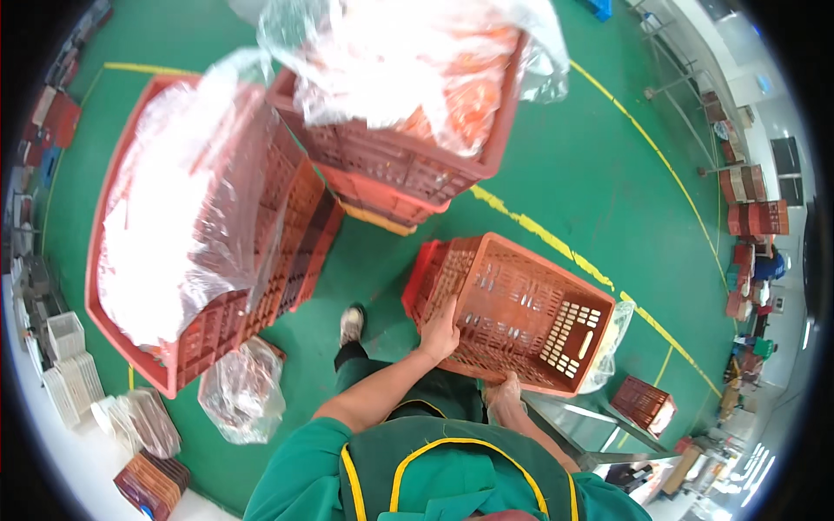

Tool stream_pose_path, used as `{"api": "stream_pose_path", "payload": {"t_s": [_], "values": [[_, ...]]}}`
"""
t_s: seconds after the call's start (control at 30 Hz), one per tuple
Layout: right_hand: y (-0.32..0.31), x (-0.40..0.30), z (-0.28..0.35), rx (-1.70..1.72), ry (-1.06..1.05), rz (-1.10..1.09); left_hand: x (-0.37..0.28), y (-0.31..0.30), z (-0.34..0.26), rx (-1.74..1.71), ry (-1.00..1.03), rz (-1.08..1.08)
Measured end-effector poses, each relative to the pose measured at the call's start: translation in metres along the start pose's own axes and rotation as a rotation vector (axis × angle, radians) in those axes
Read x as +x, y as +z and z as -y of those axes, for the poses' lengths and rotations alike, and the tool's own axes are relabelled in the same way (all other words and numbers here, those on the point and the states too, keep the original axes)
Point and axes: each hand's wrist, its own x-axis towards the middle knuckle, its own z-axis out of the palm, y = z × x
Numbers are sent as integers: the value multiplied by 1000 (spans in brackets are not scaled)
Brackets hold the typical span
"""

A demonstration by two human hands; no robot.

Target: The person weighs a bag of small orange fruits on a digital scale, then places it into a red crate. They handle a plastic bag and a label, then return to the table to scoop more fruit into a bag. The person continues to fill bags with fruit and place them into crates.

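Observation:
A brown-red slotted plastic crate (515, 312) tilts in front of me with its bare inside facing up. My left hand (443, 333) grips its left edge, thumb over the rim. On the near long side, my right hand (505, 394) holds the rim from below; its fingers are partly hidden. A brighter red crate (417, 280) shows past the left end, but whether the two touch is unclear. Clear plastic film (609, 352) pokes out beyond the crate's right end.
Left stands a crate stack (287, 254) topped with a plastic-covered load. Ahead, another stacked crate (391, 156) holds orange-red contents under film. A plastic-covered crate (242, 391) sits low at left. A metal frame (586, 423) is at my right. Yellow lines (541, 231) cross the green floor.

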Motion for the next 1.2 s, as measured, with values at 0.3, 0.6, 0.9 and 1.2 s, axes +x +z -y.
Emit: {"api": "stream_pose_path", "payload": {"t_s": [0.3,0.6,0.9,1.2], "values": [[-28,14,37,-452,369,398,3,-48,-26,182,64,49],[12,-113,115,-979,287,795,58,-304,-218,258,735,-830],[-24,-105,95,-116,42,475,253,-434,-257,982,911,-757],[-33,-142,-30,194,14,329,354,-419,-281,1184,607,-497]]}}
